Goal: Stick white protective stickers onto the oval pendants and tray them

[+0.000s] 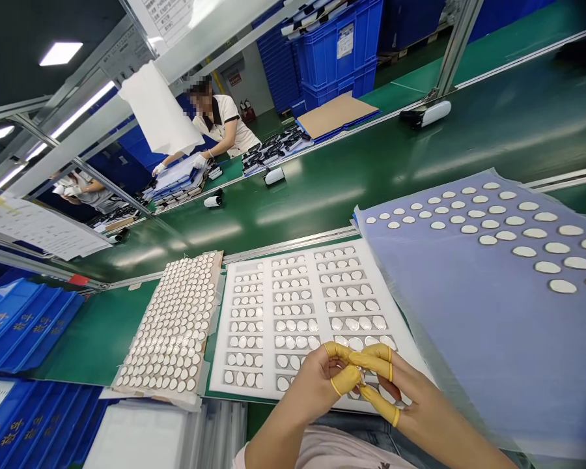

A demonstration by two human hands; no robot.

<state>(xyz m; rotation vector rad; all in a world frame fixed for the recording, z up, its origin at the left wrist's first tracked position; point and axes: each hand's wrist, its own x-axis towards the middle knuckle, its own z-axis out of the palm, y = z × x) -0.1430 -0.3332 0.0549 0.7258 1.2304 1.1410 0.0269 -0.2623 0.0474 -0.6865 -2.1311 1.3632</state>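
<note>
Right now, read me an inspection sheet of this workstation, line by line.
Surface: green belt under everything.
Job's things: white foam tray with oval pieces in rows; backing sheet packed with ovals; blue sheet with scattered ovals.
Clutter: flat blue boxes at the lower left.
Hands: left hand and right hand, in yellow finger cots, meet over the tray; anything held is hard to see.
Cables: nothing seen.
Surroundings: co-worker across the belt; blue crates behind.

Head cam, fwd & down, tilted, close above L hand (310,387) & R hand (415,413).
</note>
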